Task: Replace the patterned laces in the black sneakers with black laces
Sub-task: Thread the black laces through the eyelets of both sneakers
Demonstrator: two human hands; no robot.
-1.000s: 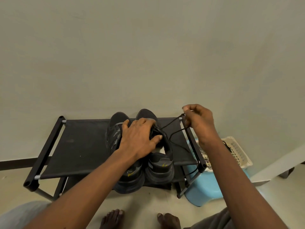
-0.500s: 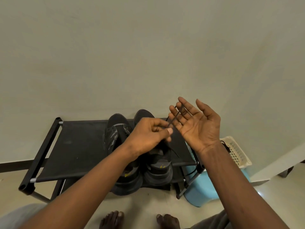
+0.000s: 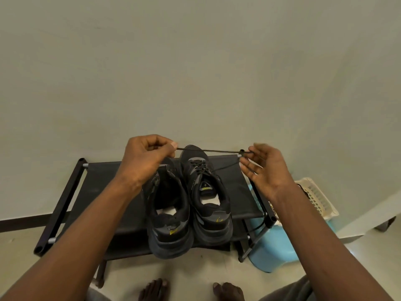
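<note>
Change since half a second ago: the hands, then close together above the right sneaker (image 3: 208, 192), are now drawn apart with the black lace (image 3: 208, 150) taut between them. Left hand (image 3: 149, 155): thumb and forefinger pinch one end, other fingers curled. Right hand (image 3: 264, 168): fingertips pinch the lace where it doubles back, remaining fingers loosely spread. Lace, second run: slants down from the right hand to the right sneaker's upper eyelets. Left sneaker (image 3: 169, 209): touching alongside, lacing hidden by the arm. Both stand on the shoe rack (image 3: 97, 187), heels overhanging its front edge. Step, as judged: drawing slack through. Recommended: pull gently and evenly, so the overhanging sneaker is not dragged off.
</note>
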